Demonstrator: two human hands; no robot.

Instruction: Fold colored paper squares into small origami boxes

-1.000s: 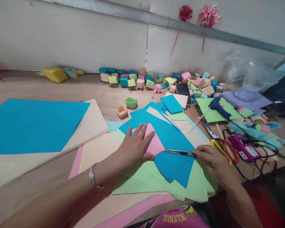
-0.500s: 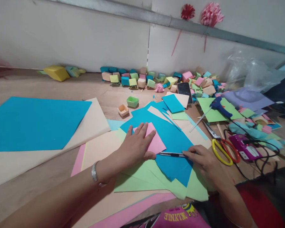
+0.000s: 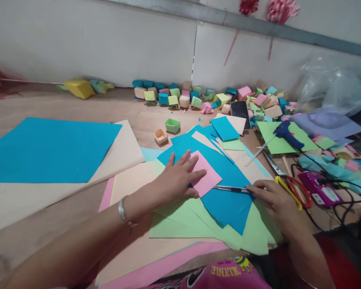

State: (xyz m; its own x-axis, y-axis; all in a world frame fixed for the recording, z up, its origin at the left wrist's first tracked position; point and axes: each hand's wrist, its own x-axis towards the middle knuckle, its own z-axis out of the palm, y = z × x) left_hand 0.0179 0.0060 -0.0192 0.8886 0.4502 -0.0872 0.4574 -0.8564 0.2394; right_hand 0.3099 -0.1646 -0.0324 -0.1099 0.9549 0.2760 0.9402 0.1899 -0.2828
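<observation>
My left hand (image 3: pixel 176 178) lies flat, fingers spread, pressing a small pink paper square (image 3: pixel 206 176) onto a blue sheet (image 3: pixel 225 200). My right hand (image 3: pixel 273 200) grips a slim utility knife (image 3: pixel 231 188) whose blade lies along the pink square's lower right edge on the blue sheet. Green sheets (image 3: pixel 186 224) lie under the blue one. A silver bracelet circles my left wrist.
A large blue sheet (image 3: pixel 48 150) on cream paper lies at left. Yellow-handled scissors (image 3: pixel 289 188), a blue glue gun (image 3: pixel 287 134), a phone (image 3: pixel 240 112) and a pink device with cables (image 3: pixel 317 190) sit right. Several folded paper boxes (image 3: pixel 180 98) line the wall.
The view has shifted a little, so everything sits further right in frame. My right hand slid the knife in toward the pink square and back out along its edge. My left hand stays pressed on it.
</observation>
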